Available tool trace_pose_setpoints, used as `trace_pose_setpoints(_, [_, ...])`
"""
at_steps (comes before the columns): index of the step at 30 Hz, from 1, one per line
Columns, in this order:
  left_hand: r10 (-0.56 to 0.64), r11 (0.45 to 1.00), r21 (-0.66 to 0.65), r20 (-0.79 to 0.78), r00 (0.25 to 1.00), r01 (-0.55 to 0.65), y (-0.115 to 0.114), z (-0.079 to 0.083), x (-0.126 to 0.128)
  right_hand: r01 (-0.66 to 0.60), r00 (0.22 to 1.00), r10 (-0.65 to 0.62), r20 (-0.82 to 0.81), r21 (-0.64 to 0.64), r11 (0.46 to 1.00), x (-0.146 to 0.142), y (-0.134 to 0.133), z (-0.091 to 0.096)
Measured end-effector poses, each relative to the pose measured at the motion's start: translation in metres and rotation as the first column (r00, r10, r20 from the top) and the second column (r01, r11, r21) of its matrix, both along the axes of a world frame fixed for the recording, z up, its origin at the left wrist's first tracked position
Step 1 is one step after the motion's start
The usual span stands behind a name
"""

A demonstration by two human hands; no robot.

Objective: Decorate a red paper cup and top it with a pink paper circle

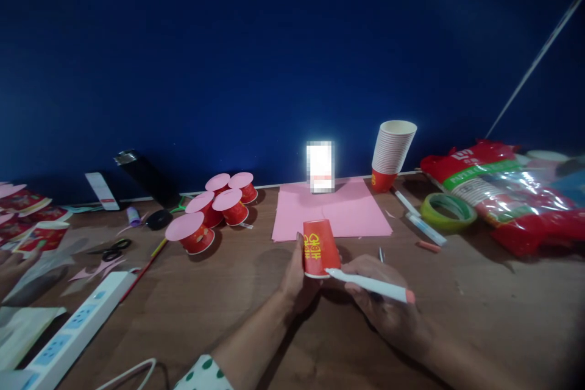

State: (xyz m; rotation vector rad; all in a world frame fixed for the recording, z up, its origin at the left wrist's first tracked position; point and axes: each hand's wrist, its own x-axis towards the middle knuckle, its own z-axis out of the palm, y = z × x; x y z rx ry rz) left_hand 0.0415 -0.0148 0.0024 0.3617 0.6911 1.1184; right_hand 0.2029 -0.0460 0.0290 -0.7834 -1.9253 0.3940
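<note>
My left hand [297, 283] is closed round the side of a red paper cup [326, 251] with yellow characters on it. The cup is upside down or tilted, its white rim toward me. In my right hand [384, 298] is a white marker [372, 284] with an orange end. The marker's tip meets the cup near its lower edge. Just beyond the cup lie pink paper sheets [292, 213]. To the left stand several red cups [201, 240] topped with pink paper discs [185, 226].
At right are a stack of paper cups [393, 149], a tape roll [448, 211] and a plastic cup pack [498, 195]. At left lie scissors [114, 250], a power strip [82, 323] and a black bottle [144, 177]. Another person's hand [16, 271] shows at far left.
</note>
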Motion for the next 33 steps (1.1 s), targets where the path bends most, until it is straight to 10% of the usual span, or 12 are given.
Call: trace_pose_setpoints(33, [-0.012,1.0,0.004,-0.025,1.0,0.012,-0.0002,-0.003,-0.0006,0.058,0.998,-0.058,0.006,0.074,0.996,-0.0024,0.0015,0.0001])
